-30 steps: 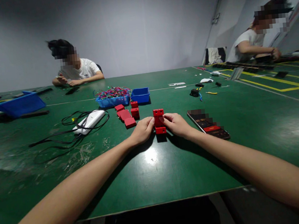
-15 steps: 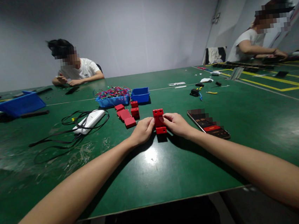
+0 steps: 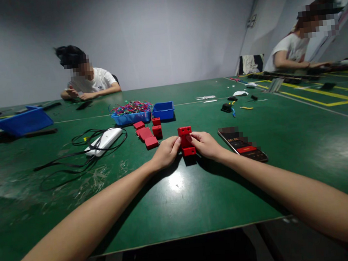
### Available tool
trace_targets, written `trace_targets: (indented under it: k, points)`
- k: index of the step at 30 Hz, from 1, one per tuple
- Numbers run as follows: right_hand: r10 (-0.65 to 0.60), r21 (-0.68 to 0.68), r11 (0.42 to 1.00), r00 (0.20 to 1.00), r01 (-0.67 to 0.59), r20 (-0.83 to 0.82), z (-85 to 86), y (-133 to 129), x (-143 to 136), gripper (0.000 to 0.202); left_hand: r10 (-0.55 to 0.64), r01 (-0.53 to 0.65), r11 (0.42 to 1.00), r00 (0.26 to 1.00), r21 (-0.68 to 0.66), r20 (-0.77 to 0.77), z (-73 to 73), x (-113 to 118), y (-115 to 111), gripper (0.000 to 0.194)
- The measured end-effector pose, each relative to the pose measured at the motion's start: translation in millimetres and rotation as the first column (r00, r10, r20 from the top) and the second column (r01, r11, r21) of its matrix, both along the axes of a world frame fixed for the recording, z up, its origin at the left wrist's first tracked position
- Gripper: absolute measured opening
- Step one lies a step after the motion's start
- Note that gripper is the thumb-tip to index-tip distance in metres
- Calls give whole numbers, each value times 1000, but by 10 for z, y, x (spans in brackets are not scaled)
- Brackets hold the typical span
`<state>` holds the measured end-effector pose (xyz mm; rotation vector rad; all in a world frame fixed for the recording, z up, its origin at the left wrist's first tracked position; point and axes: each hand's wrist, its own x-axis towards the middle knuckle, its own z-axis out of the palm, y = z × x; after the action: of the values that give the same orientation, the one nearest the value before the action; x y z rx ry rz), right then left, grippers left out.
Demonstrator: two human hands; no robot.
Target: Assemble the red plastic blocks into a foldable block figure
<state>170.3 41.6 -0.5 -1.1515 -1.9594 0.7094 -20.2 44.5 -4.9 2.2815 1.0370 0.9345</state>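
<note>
Between my two hands is a red block with small holes in its upper and lower ends, held just over the green table. My left hand pinches its left side, thumb along the edge. From the right, my right hand grips the other side with its thumb on the block's face. The fingers behind the block are hidden. Several more red blocks lie in a loose group left of and beyond my left hand. Some of them show small pins at their sides.
Behind the blocks stand a blue bin of coloured wires and a smaller blue bin. A white power strip with black cable lies left, a phone right. Wire cutters are farther back. Two people sit across the table.
The red block has turned slightly between my fingers and shifted a little to the right. At the far right, the other person's arm has moved.
</note>
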Motion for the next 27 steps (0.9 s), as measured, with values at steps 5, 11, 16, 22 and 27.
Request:
trace_targets:
  k: [5, 11, 16, 22, 27]
  points:
    - [3, -1, 1000, 1000, -3, -12, 5, -8, -4, 38, 8, -8, 1000, 1000, 6, 5, 8, 5, -3, 38]
    - [7, -26, 1000, 999, -8, -31, 30, -13, -13, 38, 21, -21, 1000, 1000, 12, -17, 3, 6, 0, 39]
    - [5, -53, 999, 998, -8, -55, 41, -18, -13, 39, 21, -21, 1000, 1000, 18, -19, 4, 3, 0, 40]
    - [12, -56, 998, 998, -15, -66, 32, -16, -3, 36, 21, -21, 1000, 1000, 10, -13, 15, 4, -10, 38]
    - [12, -52, 999, 998, -15, -57, 38, -15, -4, 39, 16, -16, 1000, 1000, 10, -9, 19, 8, -21, 39]
